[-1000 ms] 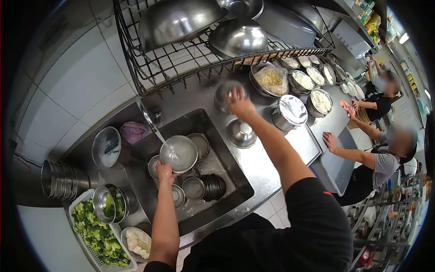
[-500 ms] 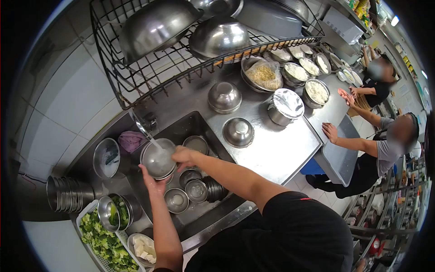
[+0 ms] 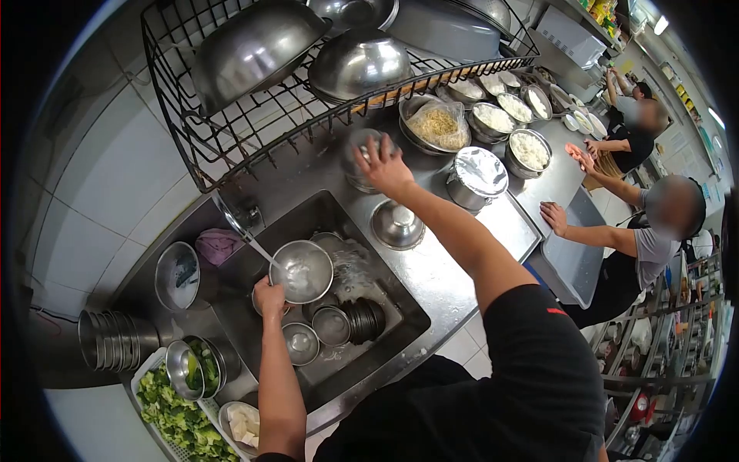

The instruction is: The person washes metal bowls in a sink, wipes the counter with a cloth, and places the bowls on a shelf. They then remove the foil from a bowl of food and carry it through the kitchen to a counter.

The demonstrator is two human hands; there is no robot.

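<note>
In the head view, my left hand [image 3: 269,297] grips the rim of a metal bowl [image 3: 312,260] over the sink, and running water falls into it. My right hand [image 3: 385,168] reaches across to the counter, fingers spread over an upturned metal bowl [image 3: 356,163]; it seems to grasp it, though the hand covers part of it. Beside that stands another upturned bowl [image 3: 399,224]. Smaller metal bowls [image 3: 332,326] and a row of dark stacked dishes [image 3: 365,319] lie in the sink [image 3: 410,314].
A faucet [image 3: 233,216] runs above the sink. The wire rack [image 3: 254,146] overhangs the counter. A foil-covered pot [image 3: 477,175] and food bowls [image 3: 529,150] stand at right. A broccoli basket [image 3: 146,368] sits at lower left. Two people work beyond a grey tub [image 3: 573,250].
My right hand has left the bowl over the sink and moved up to the upturned bowl on the counter. My left hand now holds its bowl alone, slightly farther right.
</note>
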